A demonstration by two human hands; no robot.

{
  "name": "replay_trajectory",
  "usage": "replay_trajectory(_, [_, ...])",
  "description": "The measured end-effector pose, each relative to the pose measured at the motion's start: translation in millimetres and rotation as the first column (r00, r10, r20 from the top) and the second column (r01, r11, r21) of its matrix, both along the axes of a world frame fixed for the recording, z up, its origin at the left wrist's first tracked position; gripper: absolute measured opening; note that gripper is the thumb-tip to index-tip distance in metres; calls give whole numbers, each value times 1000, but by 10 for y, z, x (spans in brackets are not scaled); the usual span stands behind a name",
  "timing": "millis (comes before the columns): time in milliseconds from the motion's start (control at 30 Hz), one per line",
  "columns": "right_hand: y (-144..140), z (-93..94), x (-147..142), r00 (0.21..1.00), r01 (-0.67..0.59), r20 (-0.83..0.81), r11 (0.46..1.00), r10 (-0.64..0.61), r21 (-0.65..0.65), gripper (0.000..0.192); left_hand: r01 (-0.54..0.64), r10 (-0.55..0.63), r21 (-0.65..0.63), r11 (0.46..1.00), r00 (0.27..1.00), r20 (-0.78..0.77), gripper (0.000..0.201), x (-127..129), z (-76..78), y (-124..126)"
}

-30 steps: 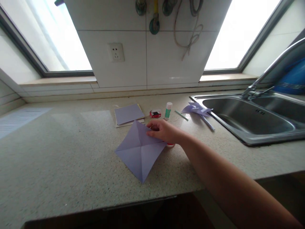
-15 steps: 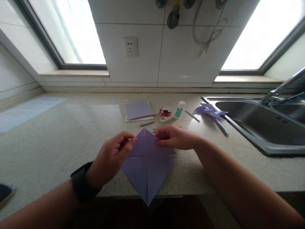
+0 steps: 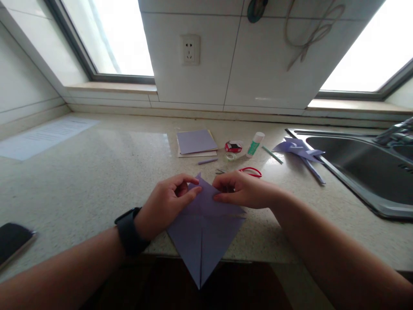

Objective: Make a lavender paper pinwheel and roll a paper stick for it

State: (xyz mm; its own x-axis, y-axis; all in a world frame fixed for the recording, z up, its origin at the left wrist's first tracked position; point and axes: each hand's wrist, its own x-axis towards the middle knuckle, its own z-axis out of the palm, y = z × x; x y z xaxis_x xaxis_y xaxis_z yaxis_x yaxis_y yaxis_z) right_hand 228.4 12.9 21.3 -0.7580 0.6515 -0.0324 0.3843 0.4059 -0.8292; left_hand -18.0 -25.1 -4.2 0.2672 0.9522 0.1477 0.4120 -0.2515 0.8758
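The left hand (image 3: 166, 206) and right hand (image 3: 240, 191) both pinch the top corner of the purple paper (image 3: 203, 234). The paper lies on the countertop (image 3: 97, 181), and its lower tip hangs over the edge.

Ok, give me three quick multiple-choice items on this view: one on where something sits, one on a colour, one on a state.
1. Where do the scissors lie?
A. in the sink
B. on the counter just beyond the right hand
C. on the window sill

2. What colour is the paper sheet under the hands?
A. purple
B. yellow
C. white

3. How does that sheet lie?
A. rolled into a tube
B. wholly on the counter
C. creased, with its near corner past the counter edge

Answers:
1 B: the red handles show on the counter right behind the right hand, well clear of the sink.
2 A: it matches the purple pad of paper farther back.
3 C: fold lines cross it, and its tip hangs over the dark gap in front, while the left hand and right hand pinch its far corner.
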Motion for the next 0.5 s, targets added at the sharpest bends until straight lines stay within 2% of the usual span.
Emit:
replay_trajectory(133, [-7, -4, -16, 999, 44, -3, 999, -44, 23, 15, 32, -30, -46, 998, 999, 44, 27, 13, 14, -4])
replay_trajectory(233, [-5, -33, -37, 992, 109, -74, 993, -106, 40, 18, 13, -13, -20, 1000, 1000, 17, 24, 24, 48, -11])
replay_trajectory(367, [-30, -45, -86, 967, 195, -200, 966, -159, 170, 16, 21, -11, 87, 996, 994, -110, 19, 30, 99, -34])
replay_trajectory(500, [-72, -6, -125, 971, 164, -220, 936, -98, 310, 13, 77, 8, 282, 956, 957, -289, 11, 27, 107, -72])
